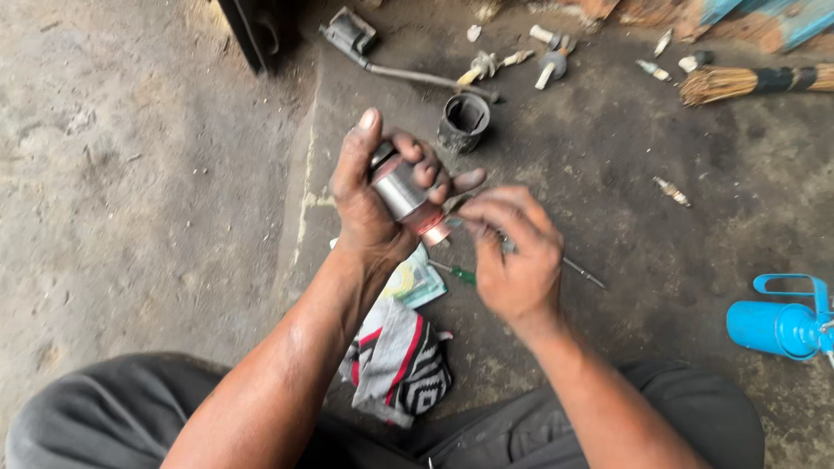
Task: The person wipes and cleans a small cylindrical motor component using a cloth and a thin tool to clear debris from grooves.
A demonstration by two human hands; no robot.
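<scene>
My left hand (369, 195) grips a silver metal cylinder (401, 188) with a copper-red band near its lower end, tilted down to the right. Fingers curl over its top. My right hand (514, 252) is closed around a thin metal tool (580, 272) whose shaft sticks out to the right; its fingertips meet the cylinder's lower end. Both hands hover above a dark, oily concrete floor.
A patterned rag (401, 365) and a folded packet (419, 280) lie below the hands, with a green-handled screwdriver (458, 274). A dark cylindrical housing (463, 122), small parts, a metal rod (417, 76), a broom (747, 82) lie further off. A blue oil can (782, 326) sits right.
</scene>
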